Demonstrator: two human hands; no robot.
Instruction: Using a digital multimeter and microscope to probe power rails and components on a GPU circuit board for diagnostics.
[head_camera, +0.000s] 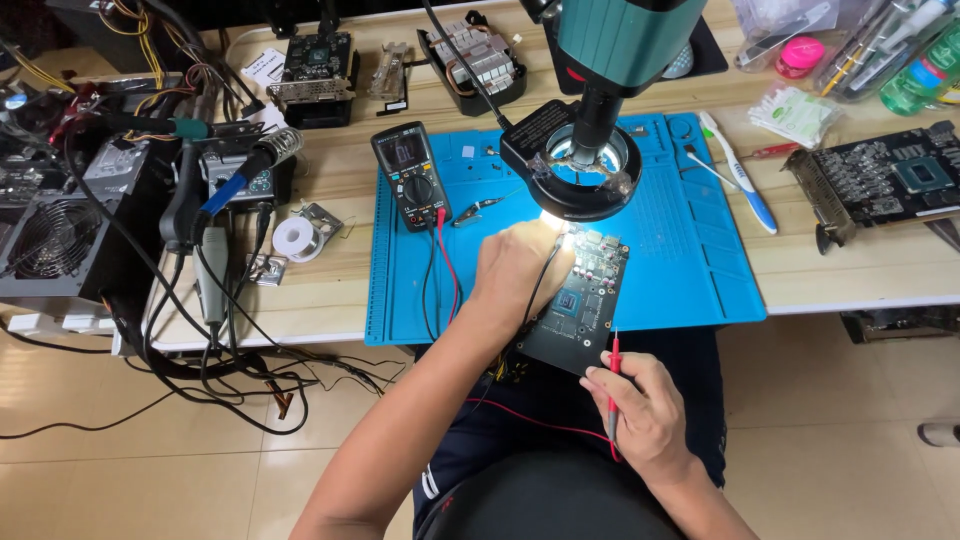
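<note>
Head view: left hand (515, 268) fisted on circuit board (585, 305), black lead under it; right hand (640, 405) pinching red probe (613, 385) just off board's near edge; multimeter (410, 175) left, microscope (590, 120) above.

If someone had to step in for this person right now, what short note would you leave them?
Left hand: rests on the circuit board, apparently holding the black probe lead; its tip is hidden.
Right hand: grips the red probe, tip pointing up at the board's near edge.
The board lies tilted on the blue mat, overhanging the table edge, under the microscope's ring light.
Multimeter sits at the mat's left side, both leads plugged in.
Done: the meter is wired up.
Left: the red probe is not yet clearly on the board.
</note>
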